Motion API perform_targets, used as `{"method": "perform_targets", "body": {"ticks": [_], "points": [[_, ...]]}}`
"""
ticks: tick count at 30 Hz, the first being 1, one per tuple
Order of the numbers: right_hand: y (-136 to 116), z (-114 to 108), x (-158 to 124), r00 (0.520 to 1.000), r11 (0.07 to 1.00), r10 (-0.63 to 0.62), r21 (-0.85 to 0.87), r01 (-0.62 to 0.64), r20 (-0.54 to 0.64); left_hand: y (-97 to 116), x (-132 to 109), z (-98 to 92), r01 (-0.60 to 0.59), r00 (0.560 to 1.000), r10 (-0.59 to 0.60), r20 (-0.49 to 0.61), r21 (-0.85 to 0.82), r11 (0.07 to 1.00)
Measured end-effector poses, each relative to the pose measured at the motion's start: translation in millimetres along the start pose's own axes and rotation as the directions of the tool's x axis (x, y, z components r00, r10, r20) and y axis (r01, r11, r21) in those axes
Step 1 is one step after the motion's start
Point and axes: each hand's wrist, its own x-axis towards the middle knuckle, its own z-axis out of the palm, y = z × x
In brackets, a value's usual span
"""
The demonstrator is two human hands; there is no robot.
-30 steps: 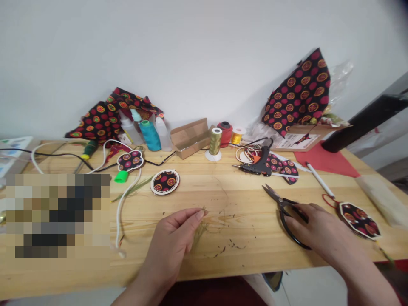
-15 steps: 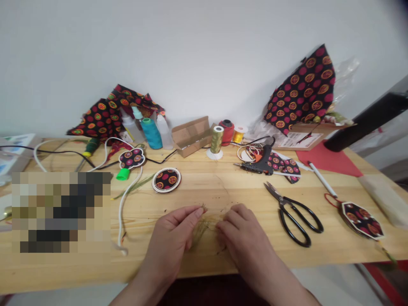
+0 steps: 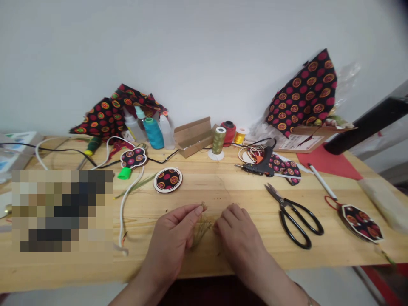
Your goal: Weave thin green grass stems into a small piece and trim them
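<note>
Between thumb and forefinger, my left hand [image 3: 175, 236] pinches a small bundle of olive-green threads [image 3: 201, 231], whose loose strands hang down beside the palm. My right hand [image 3: 240, 238] is just to the right, knuckles up, its fingers curled down close to the strand ends. What those fingertips grip is hidden beneath them. A thin thread runs over the wood from the olive thread spool [image 3: 218, 141] toward the hands. Beyond my left hand lies a round ornament [image 3: 168, 180] with patterned cloth in a pale rim. Black-handled scissors [image 3: 291, 212] rest right of my right hand.
A glue gun [image 3: 259, 165], red spool [image 3: 228, 134], teal spool [image 3: 154, 134] and open cardboard box [image 3: 194, 138] stand farther back. Left are a flower-shaped ornament [image 3: 134, 158], green cap [image 3: 124, 173] and white cord [image 3: 121, 212]. An octagonal ornament [image 3: 361, 223] lies right.
My right hand has turned flatter and its fingers have tucked down out of sight. The strands under my left hand have spread a little. My left hand keeps its pinch.
</note>
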Motion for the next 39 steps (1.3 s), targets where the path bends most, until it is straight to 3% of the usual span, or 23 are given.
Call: {"method": "perform_targets", "body": {"ticks": [3, 7, 12, 16, 24, 39], "points": [[4.9, -8.1, -0.3, 0.986, 0.921, 0.168, 0.359, -0.151, -0.017, -0.6, -0.2, 0.0, 0.015, 1.000, -0.015, 0.003, -0.015, 1.000], [3.3, -23.5, 2.1, 0.915, 0.604, 0.398, 0.730, -0.321, 0.072, -3.7, 0.1, 2.7, 0.052, 0.998, -0.050, 0.040, -0.062, 0.997], [-6.5, -27.1, 9.1, 0.826, 0.228, 0.510, 0.888, -0.400, 0.241, -6.1, -0.6, 9.0, 0.132, 0.986, -0.113, 0.124, -0.155, 0.979], [-12.0, -21.7, 13.7, 0.779, 0.054, 0.549, 0.918, -0.393, 0.302, -6.9, -1.8, 10.5, 0.175, 0.977, -0.142, 0.158, -0.226, 0.958], [-17.1, -14.3, 14.8, 0.711, 0.009, 0.636, 0.918, -0.396, 0.300, -9.0, -1.1, 11.6, 0.188, 0.975, -0.147, 0.163, -0.268, 0.945], [-23.9, -11.2, 16.8, 0.711, -0.001, 0.618, 0.904, -0.427, 0.336, -14.2, -1.1, 8.9, 0.180, 0.974, -0.137, 0.180, -0.255, 0.950]]}}
